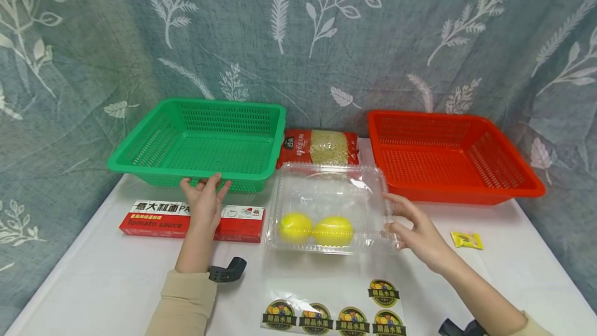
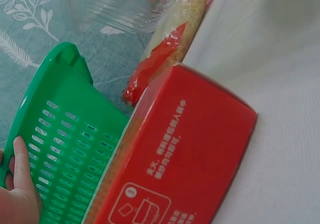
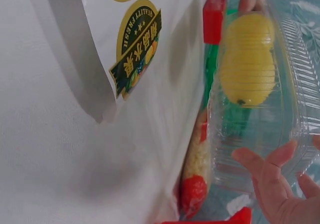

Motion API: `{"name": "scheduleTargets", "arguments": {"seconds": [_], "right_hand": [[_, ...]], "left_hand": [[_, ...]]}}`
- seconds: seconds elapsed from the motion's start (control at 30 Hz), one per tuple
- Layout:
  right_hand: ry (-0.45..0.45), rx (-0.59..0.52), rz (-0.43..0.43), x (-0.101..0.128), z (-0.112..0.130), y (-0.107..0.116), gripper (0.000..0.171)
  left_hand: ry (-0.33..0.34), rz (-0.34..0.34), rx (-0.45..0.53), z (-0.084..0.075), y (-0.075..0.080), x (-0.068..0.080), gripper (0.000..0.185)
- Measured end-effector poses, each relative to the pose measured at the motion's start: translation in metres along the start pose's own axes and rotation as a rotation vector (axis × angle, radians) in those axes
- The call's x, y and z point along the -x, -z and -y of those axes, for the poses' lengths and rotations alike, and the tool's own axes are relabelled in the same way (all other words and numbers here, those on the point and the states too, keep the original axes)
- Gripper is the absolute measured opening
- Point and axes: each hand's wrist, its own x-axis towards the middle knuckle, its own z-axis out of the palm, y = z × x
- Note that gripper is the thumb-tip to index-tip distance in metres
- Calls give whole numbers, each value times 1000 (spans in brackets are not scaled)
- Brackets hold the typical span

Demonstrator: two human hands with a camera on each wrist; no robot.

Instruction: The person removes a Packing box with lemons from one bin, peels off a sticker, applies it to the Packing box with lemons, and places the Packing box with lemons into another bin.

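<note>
a grey-blue cloth printed with white leaves hangs behind a table (image 1: 93, 274) covered in white. at the back left sits a green basket (image 1: 200, 144), at the back right a red basket (image 1: 448, 154), both slotted plastic. between them lies a bag of pasta (image 1: 322, 147) in red and clear wrap. in front of it a clear clamshell box (image 1: 331, 206) holds two lemons (image 1: 314, 229) side by side against its near wall. left of the box lies a long red carton (image 1: 186, 220) with chinese characters, "pa…" and "tomato sauce" in print. at the near edge is a sheet of round stickers (image 1: 336, 315) reading "精品水果"; the right wrist view shows "quality fresh" on one. a small yellow packet (image 1: 467, 240) lies alone at the right. the left hand (image 1: 205, 204) has its fingertips on the near rim of the green basket, fingers barely bent, gripping nothing firmly that i can tell. the right hand (image 1: 417, 227) is spread with straight fingers against the clamshell's right end, touching it, not clenched.
</note>
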Motion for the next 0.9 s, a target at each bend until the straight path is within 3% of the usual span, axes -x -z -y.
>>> {"name": "scheduleTargets", "arguments": {"seconds": [0.07,0.23,0.27,0.9], "right_hand": [[-12,-4,8,1,0,-1,53],[-41,-15,28,2,-1,-5,54],[-41,-17,29,2,-1,-6,55],[-54,-9,11,-5,-22,-13,55]], "left_hand": [[-7,12,38,2,3,-2,49],[-7,12,35,3,4,-2,48],[-3,-2,-5,1,1,1,44],[23,4,-4,-2,2,1,44]]}}
